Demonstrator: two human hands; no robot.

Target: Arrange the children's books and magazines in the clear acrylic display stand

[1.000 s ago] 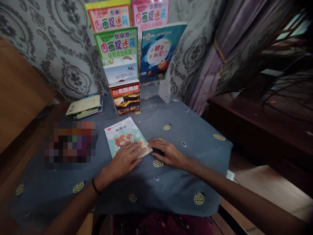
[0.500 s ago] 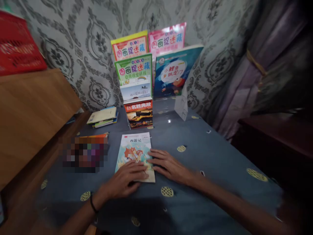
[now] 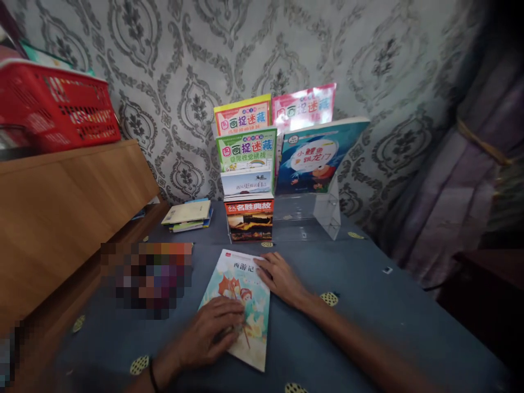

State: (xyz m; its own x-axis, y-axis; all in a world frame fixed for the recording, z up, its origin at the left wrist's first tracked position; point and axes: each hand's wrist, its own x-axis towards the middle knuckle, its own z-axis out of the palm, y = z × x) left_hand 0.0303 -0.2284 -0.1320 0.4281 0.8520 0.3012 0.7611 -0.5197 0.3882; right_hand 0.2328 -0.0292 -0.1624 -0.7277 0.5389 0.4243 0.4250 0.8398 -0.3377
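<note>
Paperback (image 3: pixel 254 319) turned flat on the bench (image 3: pixel 352 355), right hand (image 3: pixel 281 279) at its top corner

The paperback lies face up near the front of the bench, ahead of the display stand (image 3: pixel 328 210). Its top edge now slopes down to the right; half a second ago it was nearly level, and a second ago it rose to the right.

The right hand has moved up from the lower right corner, past the middle of the right edge, to the upper right corner. Its fingers are bent at that corner; whether they pinch the cover cannot be told. The left hand (image 3: pixel 213 332) rests over the lower left part, fingers close together and thumb apart. Its fingertips, earlier almost at the right edge, now stop well short of it.

The view has shifted too: the red basket (image 3: pixel 77 106) on the wooden cabinet (image 3: pixel 73 191), out of sight a second ago, now shows broadly at the left. The small book stack (image 3: pixel 188 213) remains beside the stand.
</note>
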